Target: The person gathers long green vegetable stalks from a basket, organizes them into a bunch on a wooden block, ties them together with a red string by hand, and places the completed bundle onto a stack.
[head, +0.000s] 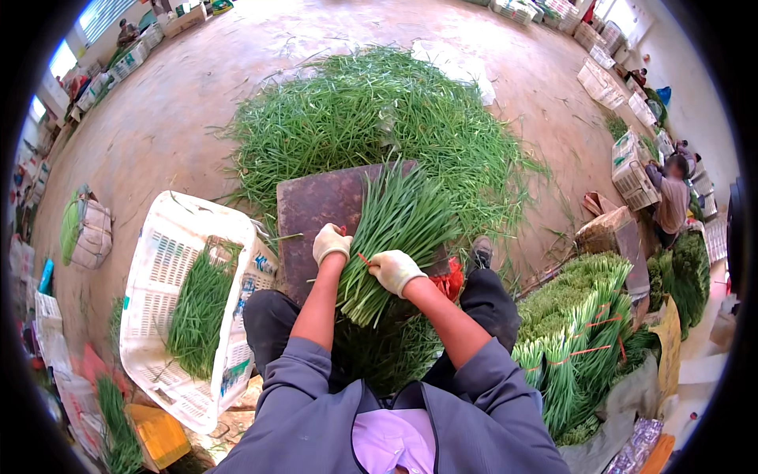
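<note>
A loose bundle of long green stalks, like garlic chives (394, 222), lies slantwise over a dark worn board (317, 204) in front of me. Gloved in off-white, my left hand (331, 243) is at the bundle's left edge, with a bit of red showing at its fingers. My right hand (395, 271), in a matching glove, pinches a red tie (364, 259) on top of the stalks near their cut ends. Whether the tie passes under the bundle is hidden. Red ties (450, 279) hang in a bunch at the board's right edge.
Loose greens (379, 106) are heaped on the floor beyond the board. A white plastic crate (172, 260) with greens stands tilted at left. Tied bundles (568, 349) are stacked at right. Farther right, a person (672, 198) sits by crates.
</note>
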Demonstrator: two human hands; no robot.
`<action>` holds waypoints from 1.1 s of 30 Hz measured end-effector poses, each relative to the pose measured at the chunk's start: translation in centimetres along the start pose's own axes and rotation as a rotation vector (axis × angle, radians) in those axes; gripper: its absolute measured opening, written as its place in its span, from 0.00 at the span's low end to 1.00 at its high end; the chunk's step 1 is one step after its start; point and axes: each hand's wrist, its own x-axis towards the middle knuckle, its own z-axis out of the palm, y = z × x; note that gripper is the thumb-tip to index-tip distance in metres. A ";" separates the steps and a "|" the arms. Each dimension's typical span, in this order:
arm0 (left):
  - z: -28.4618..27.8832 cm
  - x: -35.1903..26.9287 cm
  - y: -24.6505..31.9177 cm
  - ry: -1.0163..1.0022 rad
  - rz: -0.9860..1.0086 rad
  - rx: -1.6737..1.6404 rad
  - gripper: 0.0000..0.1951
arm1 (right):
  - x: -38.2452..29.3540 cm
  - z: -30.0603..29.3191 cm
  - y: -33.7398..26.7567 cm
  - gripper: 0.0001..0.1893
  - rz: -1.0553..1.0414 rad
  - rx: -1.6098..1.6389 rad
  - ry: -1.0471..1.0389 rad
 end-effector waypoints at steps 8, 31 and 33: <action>0.4 1.1 -3.1 -0.024 0.017 -0.183 0.10 | 0.0 -0.4 -0.9 0.14 -0.012 -0.053 -0.016; 1.6 -3.9 -4.2 0.020 0.170 -0.565 0.05 | 1.4 -0.3 -2.7 0.17 -0.016 -0.167 -0.032; 1.6 -3.8 -4.6 0.012 0.172 -0.564 0.05 | 1.6 -0.3 -3.0 0.17 -0.011 -0.187 -0.064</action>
